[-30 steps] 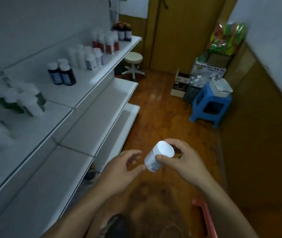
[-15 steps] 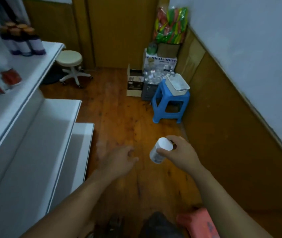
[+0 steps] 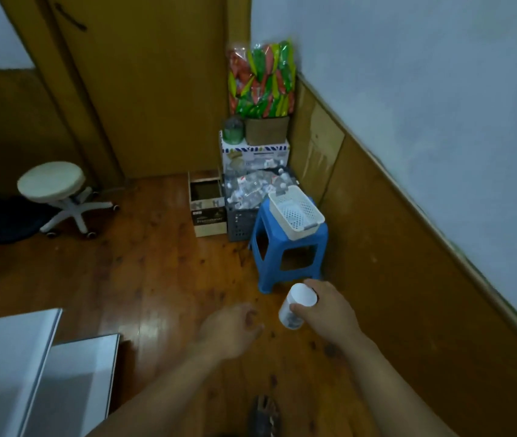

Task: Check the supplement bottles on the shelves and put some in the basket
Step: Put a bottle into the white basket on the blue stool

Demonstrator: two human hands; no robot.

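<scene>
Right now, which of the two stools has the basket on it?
The blue square stool by the wall, under the white basket; the round cream one is bare.

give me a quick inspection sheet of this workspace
surface: wooden floor; white shelves at lower left
job's things: white bottle held in the air; white basket on blue stool, no bottle visible in it
clutter: cardboard box, grey crate of small bottles, colourful packets in the corner
hands: right hand grips the bottle; left hand loosely curled, holds nothing
cables: nothing seen
surroundings: wooden door, round wheeled stool, panelled wall
</scene>
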